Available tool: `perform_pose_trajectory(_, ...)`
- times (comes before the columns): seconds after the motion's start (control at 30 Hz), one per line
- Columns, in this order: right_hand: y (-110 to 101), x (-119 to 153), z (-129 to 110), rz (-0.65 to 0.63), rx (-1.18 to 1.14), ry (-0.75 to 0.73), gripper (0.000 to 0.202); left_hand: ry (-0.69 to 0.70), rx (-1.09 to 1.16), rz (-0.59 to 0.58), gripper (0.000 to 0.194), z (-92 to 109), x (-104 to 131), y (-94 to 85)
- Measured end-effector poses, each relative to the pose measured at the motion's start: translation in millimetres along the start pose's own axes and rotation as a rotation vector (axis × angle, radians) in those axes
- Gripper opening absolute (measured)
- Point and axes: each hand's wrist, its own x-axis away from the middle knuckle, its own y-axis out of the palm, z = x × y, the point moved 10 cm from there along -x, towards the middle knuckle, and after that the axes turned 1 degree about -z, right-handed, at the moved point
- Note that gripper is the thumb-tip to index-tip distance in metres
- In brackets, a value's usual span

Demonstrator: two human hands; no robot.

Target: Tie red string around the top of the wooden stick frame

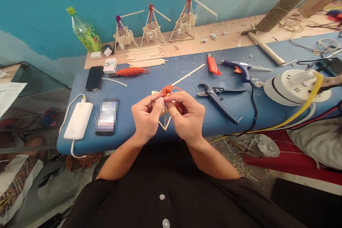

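Before me on the blue table is a small frame of thin wooden sticks (165,127), its top wrapped in orange yarn (167,89). One long stick (188,74) juts from that wrap toward the upper right. My left hand (146,115) is closed, thumb and fingertips pinching the yarn just under the wrap. Opposite it, my right hand (189,115) pinches the yarn too, fingertips meeting those of the left. A bandage (174,111) is on the right thumb. The hands hide most of the frame's middle; loose yarn ends stick out.
Three similar stick models (185,23) stand along the wall beside a pile of sticks (144,56). An orange yarn bundle (133,71), phone (107,117) and power bank (78,120) lie leftward. Cutters (220,101), glue gun (240,68) and corded power strip (283,87) are to the right.
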Motion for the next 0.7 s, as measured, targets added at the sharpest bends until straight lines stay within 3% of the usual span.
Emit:
perform_pose_trajectory(0.37, 2, -1, -17, -0.065, 0.097, -0.142, 0.01, -0.208, 0.18, -0.111, 0.042, -8, -11, 12.8)
perform_pose_trajectory(0.7, -3, -2, 8, 0.042, -0.02, 0.077, 0.009, -0.175, 0.183, -0.081, 0.046, -11, -12, 10.9)
